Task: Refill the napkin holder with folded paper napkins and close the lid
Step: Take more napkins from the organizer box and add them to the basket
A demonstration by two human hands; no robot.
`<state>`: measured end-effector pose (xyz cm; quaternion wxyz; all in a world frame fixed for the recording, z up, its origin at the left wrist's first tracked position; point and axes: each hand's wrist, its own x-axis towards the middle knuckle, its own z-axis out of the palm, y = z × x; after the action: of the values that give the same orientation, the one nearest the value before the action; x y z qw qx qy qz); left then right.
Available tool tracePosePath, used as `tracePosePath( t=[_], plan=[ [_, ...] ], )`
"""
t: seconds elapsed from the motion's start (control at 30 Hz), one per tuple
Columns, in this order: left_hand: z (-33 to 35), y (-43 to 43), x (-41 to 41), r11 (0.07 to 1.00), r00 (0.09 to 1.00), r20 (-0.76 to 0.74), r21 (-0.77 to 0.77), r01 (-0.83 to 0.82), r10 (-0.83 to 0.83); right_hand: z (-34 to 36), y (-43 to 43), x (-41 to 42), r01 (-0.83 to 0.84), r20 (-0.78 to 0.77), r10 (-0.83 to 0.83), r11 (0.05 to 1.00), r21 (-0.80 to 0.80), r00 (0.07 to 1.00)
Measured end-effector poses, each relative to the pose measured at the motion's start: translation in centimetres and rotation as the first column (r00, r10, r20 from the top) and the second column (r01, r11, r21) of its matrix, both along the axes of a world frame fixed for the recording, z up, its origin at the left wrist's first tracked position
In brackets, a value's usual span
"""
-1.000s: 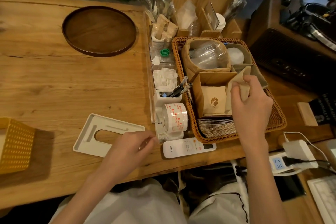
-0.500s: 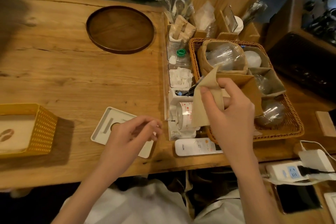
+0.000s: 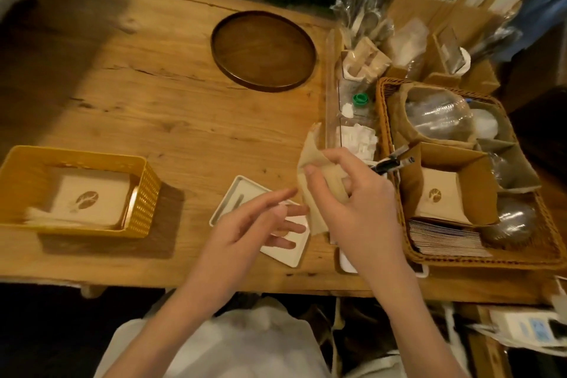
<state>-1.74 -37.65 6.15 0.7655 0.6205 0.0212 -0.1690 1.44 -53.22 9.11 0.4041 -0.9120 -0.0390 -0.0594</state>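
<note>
My right hand (image 3: 352,202) pinches a limp, featherlight brown napkin (image 3: 316,169) by its top edge; my left hand (image 3: 254,224), open-fingered, should catch its loose lower corner.

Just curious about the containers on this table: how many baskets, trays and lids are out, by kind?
Yellow perforated basket: 1
Wicker basket: 1
Round dark wooden tray: 1
White slotted lid, lying flat on the table: 1
Total: 4
</note>
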Motion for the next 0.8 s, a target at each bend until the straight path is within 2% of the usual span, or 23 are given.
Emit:
tracePosePath(
  t=[0.17,0.3,0.53,0.6,0.73,0.8],
  plan=[
    [0.6,3.6,0.5,0.994,0.995,-0.098,-0.104,-0.016,0.006,-0.6,5.4,-0.1,-0.065,-0.032,0.063,0.995,-0.075,0.998],
    [0.6,7.1,1.0,0.988,0.986,-0.154,-0.129,-0.087,0.067,-0.8,9.6,-0.4,-0.118,-0.094,0.104,0.98,-0.159,0.99],
    [-0.3,13.2,2.0,0.985,0.969,-0.184,-0.026,-0.172,0.165,-1.1,16.4,-0.6,-0.295,-0.272,0.239,0.937,-0.187,0.932],
    [-0.8,14.8,2.2,0.982,0.967,-0.173,0.007,-0.191,0.19,-1.4,17.8,-0.5,-0.325,-0.31,0.27,0.935,-0.141,0.912],
    [-1.6,18.6,2.3,0.976,0.965,-0.149,0.061,-0.207,0.214,-2.2,20.4,-0.3,-0.336,-0.351,0.346,0.937,0.091,0.87],
    [-1.7,20.2,2.4,0.974,0.965,-0.138,0.068,-0.214,0.222,-2.1,21.2,0.0,-0.288,-0.321,0.33,0.942,0.171,0.888]
  ],
)
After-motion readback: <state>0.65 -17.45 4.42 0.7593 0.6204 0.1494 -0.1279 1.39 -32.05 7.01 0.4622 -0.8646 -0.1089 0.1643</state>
